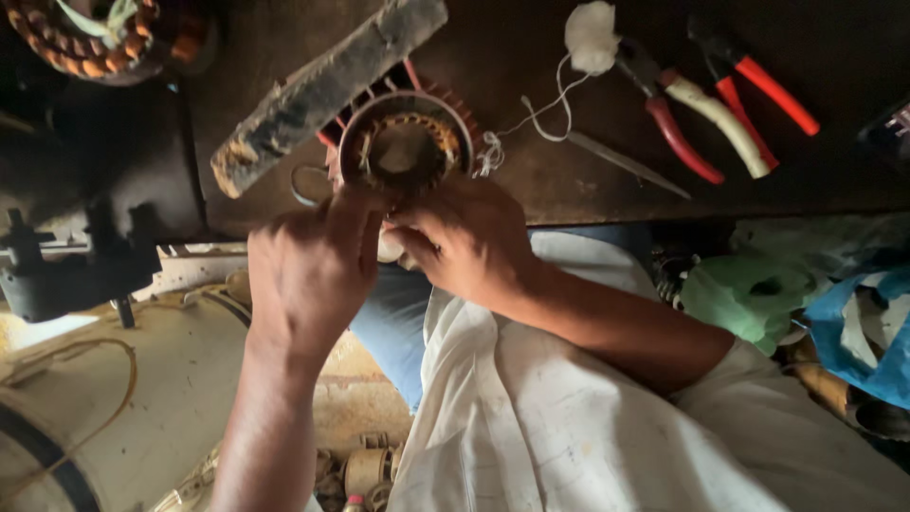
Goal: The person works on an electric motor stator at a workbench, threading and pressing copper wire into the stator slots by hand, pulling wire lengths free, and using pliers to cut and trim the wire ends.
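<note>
Dark workbench; round stator faces up, axis vertical; both hands pinch its near rim.

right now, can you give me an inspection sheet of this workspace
surface: dark, worn wooden bench, dusty and scuffed
job's things: round motor stator with copper windings, at the bench edge; white thread trails from it
clutter: wooden block leaning over the stator; red-handled pliers; red-handled cutters; thin metal blade; white wad
grippers: left hand and right hand both at the stator's near rim, fingers on it; grip hidden
cables: second wound coil at top left; thin wire looped over a pale cylinder
surroundings: black machine part on the left; green and blue bags on the right; white cloth over the lap
</note>
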`<state>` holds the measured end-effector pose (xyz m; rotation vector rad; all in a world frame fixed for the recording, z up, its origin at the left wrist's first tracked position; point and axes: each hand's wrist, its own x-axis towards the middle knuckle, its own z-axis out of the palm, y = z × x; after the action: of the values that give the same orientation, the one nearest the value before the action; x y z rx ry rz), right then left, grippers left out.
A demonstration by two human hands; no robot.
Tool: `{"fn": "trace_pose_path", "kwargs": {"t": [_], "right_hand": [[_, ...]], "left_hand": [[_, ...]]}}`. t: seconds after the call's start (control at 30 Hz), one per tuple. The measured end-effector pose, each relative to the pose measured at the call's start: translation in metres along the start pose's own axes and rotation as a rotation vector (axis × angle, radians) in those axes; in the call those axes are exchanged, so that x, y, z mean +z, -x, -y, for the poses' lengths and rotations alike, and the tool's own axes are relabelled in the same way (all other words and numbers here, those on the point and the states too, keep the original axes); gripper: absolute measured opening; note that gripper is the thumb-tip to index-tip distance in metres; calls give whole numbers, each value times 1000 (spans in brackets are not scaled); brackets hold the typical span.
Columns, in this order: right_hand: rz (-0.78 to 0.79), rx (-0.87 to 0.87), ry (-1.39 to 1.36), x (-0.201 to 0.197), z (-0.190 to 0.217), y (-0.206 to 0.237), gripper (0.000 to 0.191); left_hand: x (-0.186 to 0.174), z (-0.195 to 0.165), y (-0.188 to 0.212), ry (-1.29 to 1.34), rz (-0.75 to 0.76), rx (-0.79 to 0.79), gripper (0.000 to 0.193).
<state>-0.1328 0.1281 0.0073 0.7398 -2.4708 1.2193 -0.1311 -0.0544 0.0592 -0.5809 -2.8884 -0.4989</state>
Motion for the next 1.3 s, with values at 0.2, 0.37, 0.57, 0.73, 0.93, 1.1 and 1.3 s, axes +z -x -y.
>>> {"fn": "trace_pose_path", "kwargs": {"t": [0.2, 0.37, 0.57, 0.73, 0.93, 1.1, 1.3], "right_hand": [[17, 44, -54, 0, -4, 2, 14], [89, 128, -150, -6, -9, -8, 21], [195, 87, 20, -23, -2, -15, 29], [242, 18, 73, -32, -2, -14, 31], [230, 161, -196, -26, -6, -10, 23], [235, 77, -113, -32, -9, -6, 36], [210, 58, -147, -33, -11, -11, 32]], "left_hand": [[-1, -5, -3, -70, -2, 35, 14], [1, -3, -7, -43, -9, 22, 12], [5, -5, -10, -92, -4, 6, 10], [7, -8, -10, -80, -23, 12, 13], [10, -6, -17, -69, -23, 13, 13], [9, -6, -19, -52, -29, 36, 12], [11, -2, -15, -15, -41, 18, 14]]}}
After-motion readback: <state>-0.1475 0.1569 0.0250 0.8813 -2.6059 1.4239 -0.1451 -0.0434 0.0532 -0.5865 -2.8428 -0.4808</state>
